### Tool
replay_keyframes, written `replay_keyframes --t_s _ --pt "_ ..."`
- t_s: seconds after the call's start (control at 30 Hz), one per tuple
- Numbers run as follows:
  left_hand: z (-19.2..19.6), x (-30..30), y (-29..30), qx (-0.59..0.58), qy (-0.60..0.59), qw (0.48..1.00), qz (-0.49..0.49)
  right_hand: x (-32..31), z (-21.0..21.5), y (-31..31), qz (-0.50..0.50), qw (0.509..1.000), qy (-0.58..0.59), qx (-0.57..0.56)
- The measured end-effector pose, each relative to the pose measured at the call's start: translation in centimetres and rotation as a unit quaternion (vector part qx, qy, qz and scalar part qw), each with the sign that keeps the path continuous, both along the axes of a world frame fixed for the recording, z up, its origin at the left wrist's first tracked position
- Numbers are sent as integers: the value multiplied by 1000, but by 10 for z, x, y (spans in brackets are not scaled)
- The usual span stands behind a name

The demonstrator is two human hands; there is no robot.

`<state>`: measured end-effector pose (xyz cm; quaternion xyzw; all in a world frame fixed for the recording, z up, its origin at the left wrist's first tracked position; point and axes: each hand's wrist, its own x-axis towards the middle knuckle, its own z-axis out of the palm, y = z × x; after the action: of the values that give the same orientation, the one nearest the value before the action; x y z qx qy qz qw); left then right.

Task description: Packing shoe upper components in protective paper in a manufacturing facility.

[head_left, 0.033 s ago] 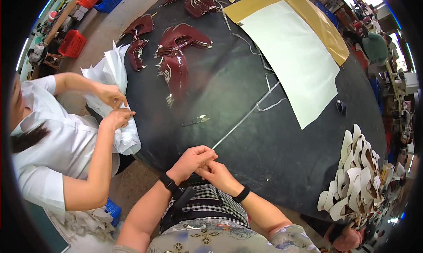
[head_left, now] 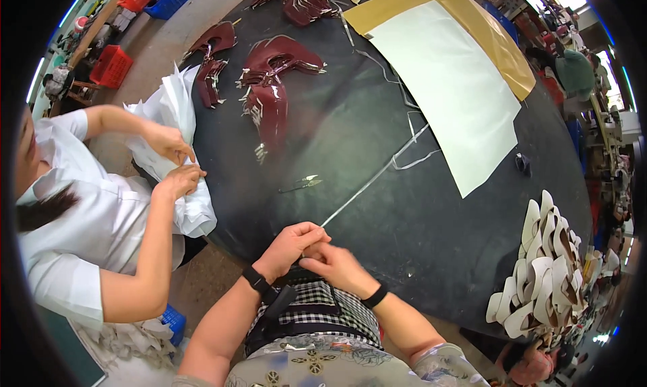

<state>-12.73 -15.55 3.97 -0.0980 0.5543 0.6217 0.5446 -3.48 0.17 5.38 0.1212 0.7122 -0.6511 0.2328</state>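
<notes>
Near end nudged left, the white strip [head_left: 358, 193] (straight) slants away rightward.

Your pale strip [head_left: 364, 190] looks smooth and faintly shiny, the counter [head_left: 397, 252] smooth and dull-sheened, the maroon pieces [head_left: 273, 114] glossy and leather-like, the white sheet [head_left: 451, 97] matt and paper-like.

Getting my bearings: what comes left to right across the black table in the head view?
Crumpled white sheets, leftmost glossy maroon stack of cut pieces, wearer's left hand, thin whitish strip, large angular white sheet, heap of curved cream pieces.
</notes>
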Motion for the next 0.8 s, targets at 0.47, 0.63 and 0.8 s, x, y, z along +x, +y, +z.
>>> replay_keyframes --t_s 0.47,0.63,0.8 --pt "7 13 -29 -22 45 997 55 -46 -24 104 -99 958 122 240" --pt "9 16 -20 -43 54 993 97 -11 -36 11 -201 949 -84 -228" --pt "-2 20 -22 -16 68 992 100 9 -58 -26 -153 956 -97 -231"
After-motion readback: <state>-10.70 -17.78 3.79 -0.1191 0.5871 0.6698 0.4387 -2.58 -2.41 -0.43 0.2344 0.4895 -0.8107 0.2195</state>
